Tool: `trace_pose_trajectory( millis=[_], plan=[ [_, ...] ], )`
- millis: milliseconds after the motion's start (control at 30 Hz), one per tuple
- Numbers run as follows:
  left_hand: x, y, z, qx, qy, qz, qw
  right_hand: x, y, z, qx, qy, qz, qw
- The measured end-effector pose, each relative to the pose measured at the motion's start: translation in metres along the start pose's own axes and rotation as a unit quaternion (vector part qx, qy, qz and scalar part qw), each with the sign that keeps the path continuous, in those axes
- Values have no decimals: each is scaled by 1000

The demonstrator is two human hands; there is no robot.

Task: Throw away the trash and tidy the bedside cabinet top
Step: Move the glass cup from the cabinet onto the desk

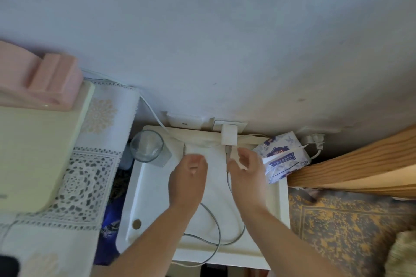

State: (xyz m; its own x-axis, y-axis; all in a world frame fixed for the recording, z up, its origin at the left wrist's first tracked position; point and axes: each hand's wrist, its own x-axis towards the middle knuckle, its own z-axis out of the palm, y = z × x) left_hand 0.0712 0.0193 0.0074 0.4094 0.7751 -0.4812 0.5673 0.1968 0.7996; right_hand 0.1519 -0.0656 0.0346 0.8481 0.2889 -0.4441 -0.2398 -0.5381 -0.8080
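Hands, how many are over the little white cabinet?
2. The left hand is over the middle of the cabinet top, near the glass. The right hand is beside it, next to the tissue pack. Neither clearly holds anything.

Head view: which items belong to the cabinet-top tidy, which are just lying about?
Job:
bedside cabinet top
glass
tissue pack
grey cable
coin
left hand
right hand

Lying about:
lace cloth
pink box
wall charger

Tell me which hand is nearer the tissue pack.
Right. The right hand hovers just left of the tissue pack; the left hand is farther left, beyond the charger cable.
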Motion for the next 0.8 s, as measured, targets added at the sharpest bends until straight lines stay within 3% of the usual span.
trace_pose_trajectory(
  millis=[67, 133, 267, 333, 567, 800],
  plan=[
    [-14, -13, -17, 3, 23, -5, 1000, -21, -3, 7, -9, -19, -113, 993],
    [-20, -23, -33, 11, 50, -30, 998, -29, -5, 20, -33, -77, -171, 982],
    [-23, -34, -60, 11, 78, -81, 994, -23, -20, 62, -90, -209, -183, 956],
    [-27, -39, -69, -15, 78, -96, 992, -17, -23, 85, -110, -235, -188, 947],
    [-42, -36, -81, -137, 66, -139, 979, -15, -22, 114, -86, -195, -171, 962],
    [-53, -16, -87, -134, -32, -154, 978, -60, -49, 27, 4, -109, -216, 970]
  ],
)
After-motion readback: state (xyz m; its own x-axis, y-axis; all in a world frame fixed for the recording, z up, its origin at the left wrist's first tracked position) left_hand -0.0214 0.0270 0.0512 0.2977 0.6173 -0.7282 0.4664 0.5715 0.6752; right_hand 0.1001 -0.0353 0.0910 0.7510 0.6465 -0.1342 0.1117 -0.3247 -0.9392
